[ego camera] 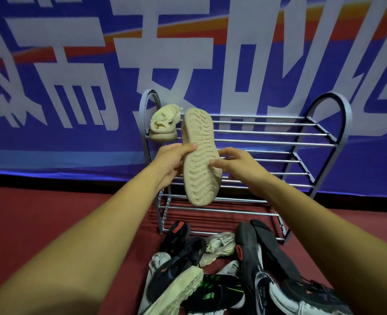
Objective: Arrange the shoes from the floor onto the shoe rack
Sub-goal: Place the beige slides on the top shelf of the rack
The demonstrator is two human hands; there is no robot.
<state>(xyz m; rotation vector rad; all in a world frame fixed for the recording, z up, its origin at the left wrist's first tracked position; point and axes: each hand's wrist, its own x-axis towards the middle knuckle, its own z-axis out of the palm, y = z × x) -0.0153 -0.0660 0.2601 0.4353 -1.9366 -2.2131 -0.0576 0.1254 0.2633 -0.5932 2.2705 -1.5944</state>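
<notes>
I hold a beige shoe (199,155) in the air in front of the metal shoe rack (278,142), its ribbed sole facing me and its toe pointing up. My left hand (172,160) grips its left edge with the thumb across the sole. My right hand (238,164) grips its right edge. The matching beige shoe (164,122) sits at the left end of the rack's top shelf. The rack's other shelves hold nothing that I can see.
A heap of several shoes lies on the red floor in front of the rack: black sandals (213,292), a black sneaker (247,246), pale sneakers (219,246). A blue banner (74,64) hangs behind the rack.
</notes>
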